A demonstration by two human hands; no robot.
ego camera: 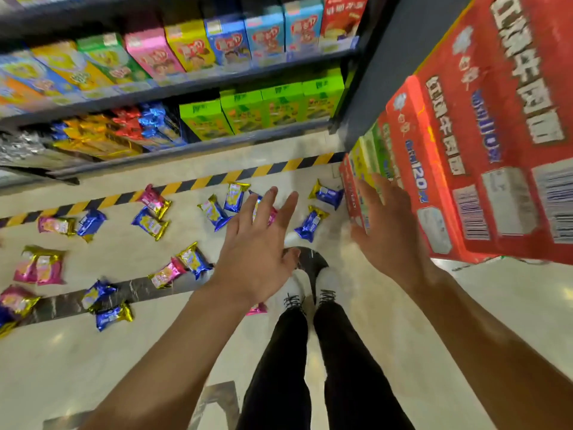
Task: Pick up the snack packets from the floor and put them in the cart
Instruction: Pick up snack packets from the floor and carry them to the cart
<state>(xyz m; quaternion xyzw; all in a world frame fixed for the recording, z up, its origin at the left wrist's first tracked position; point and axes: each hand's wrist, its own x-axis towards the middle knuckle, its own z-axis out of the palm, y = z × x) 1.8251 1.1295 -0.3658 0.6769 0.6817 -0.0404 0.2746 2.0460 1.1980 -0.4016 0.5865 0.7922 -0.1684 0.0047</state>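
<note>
Several small snack packets in blue, pink and gold foil lie scattered over the pale floor, among them a blue one (311, 222) ahead of my shoes and a pink pair (42, 265) at the far left. My left hand (254, 249) hangs open above the floor, fingers spread, over a pink packet (272, 214) partly hidden behind it. My right hand (387, 231) is open too, held beside a stack of red cartons. Neither hand holds anything. No cart is in view.
Shelves of coloured boxes (198, 48) and wrapped snacks run along the top. A stack of red cartons (483, 144) rises at the right. Yellow-black tape (198, 183) crosses the floor. My legs and white shoes (310, 290) stand at centre.
</note>
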